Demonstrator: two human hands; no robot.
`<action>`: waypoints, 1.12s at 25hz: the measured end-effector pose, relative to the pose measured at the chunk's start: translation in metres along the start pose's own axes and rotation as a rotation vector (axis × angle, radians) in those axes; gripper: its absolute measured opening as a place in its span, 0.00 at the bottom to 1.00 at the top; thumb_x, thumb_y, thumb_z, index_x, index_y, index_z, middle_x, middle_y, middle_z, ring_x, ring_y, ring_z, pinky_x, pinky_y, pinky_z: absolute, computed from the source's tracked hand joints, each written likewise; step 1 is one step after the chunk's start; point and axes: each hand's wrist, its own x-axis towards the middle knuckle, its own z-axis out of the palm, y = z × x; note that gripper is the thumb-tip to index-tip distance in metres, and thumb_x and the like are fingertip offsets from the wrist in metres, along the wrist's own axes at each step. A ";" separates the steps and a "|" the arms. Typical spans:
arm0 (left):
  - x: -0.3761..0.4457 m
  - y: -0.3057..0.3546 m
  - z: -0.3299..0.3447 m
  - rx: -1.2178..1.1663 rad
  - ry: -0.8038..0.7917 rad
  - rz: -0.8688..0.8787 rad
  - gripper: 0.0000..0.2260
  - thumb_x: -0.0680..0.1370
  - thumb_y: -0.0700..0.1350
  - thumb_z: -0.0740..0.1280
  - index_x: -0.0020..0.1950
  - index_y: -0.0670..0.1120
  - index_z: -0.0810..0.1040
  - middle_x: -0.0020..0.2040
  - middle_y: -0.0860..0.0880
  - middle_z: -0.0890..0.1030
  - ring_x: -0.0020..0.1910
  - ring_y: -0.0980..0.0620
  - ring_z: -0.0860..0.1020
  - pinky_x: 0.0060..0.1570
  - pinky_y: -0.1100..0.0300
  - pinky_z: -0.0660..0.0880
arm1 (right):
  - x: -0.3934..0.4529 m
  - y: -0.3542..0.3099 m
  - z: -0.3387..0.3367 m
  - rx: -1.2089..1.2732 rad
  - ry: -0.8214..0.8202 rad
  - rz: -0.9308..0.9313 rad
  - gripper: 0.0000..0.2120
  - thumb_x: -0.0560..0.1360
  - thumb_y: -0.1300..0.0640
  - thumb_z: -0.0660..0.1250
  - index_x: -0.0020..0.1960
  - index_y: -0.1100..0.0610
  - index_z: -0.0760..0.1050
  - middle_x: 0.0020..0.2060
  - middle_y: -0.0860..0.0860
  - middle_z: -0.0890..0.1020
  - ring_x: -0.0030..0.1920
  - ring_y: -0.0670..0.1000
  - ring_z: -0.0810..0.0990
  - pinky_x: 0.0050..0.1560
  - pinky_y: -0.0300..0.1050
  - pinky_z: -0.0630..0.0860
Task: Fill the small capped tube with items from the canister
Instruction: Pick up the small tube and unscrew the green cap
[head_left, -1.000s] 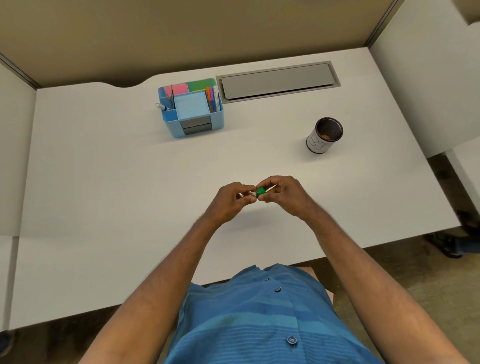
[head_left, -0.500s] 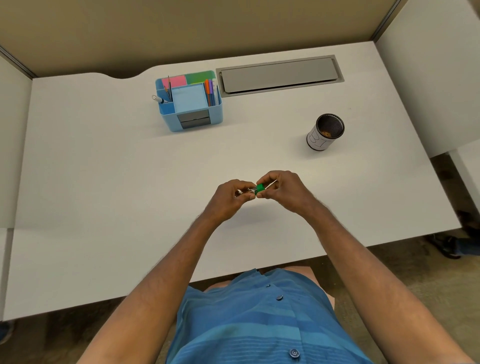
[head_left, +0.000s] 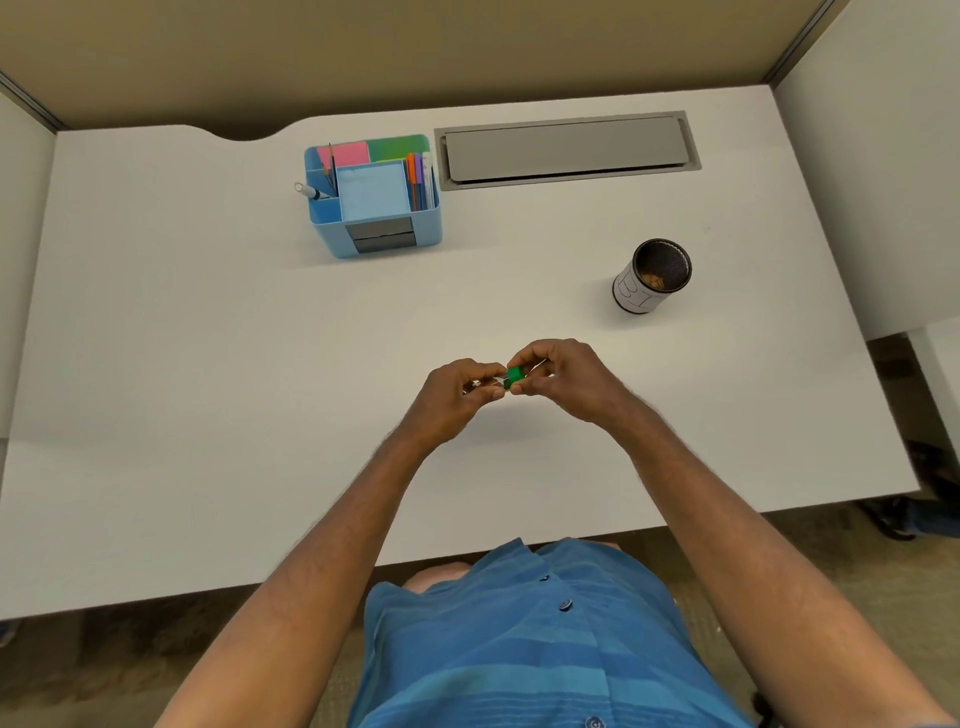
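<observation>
Above the near-centre of the desk (head_left: 208, 364), both hands meet on the small capped tube (head_left: 491, 383): the left hand (head_left: 457, 397) has its grip closed on the clear body, thumb and fingertips pinching it roughly level, while the right hand (head_left: 563, 382) has its grip closed on the green cap (head_left: 514, 375) at the tube's right end. The two grips sit almost touching, with the cap between them and the tube lifted clear of the desk. What the tube contains cannot be told, since the fingers cover most of it. The step in hand appears to be working the cap — whether it is coming off for filling or going back on cannot be read from this view alone. Well apart to the right and farther back stands the canister (head_left: 652, 278), a dark mesh cup with a white label, open at the top, with a few brownish items visible at its bottom. If the cap is being removed, the next move calls for a steady left-hand hold on the tube, a free right hand, and a reach to the canister — small items and a narrow mouth will demand a fine pinch. Farther back stand a blue organiser (head_left: 374, 200) of pens and notes and a grey cable hatch (head_left: 566, 148).
</observation>
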 end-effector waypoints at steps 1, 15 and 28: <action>0.001 0.000 0.001 0.000 0.003 -0.005 0.12 0.80 0.45 0.71 0.63 0.50 0.85 0.52 0.49 0.85 0.53 0.50 0.80 0.53 0.58 0.74 | 0.002 0.000 -0.004 0.010 -0.022 -0.006 0.10 0.72 0.61 0.79 0.52 0.55 0.84 0.43 0.48 0.87 0.39 0.40 0.85 0.44 0.36 0.78; 0.009 0.013 -0.004 -0.229 -0.020 -0.104 0.11 0.79 0.45 0.73 0.61 0.48 0.86 0.53 0.51 0.87 0.47 0.55 0.82 0.53 0.58 0.80 | 0.010 0.000 -0.017 0.104 -0.084 -0.049 0.09 0.74 0.58 0.77 0.54 0.53 0.84 0.45 0.48 0.88 0.47 0.47 0.87 0.57 0.50 0.83; 0.015 0.014 -0.009 -0.188 0.001 -0.109 0.10 0.79 0.44 0.73 0.60 0.49 0.87 0.51 0.55 0.86 0.42 0.64 0.80 0.53 0.57 0.77 | 0.022 -0.006 -0.013 0.008 -0.056 -0.057 0.07 0.74 0.59 0.77 0.52 0.52 0.84 0.46 0.46 0.87 0.45 0.44 0.84 0.52 0.46 0.83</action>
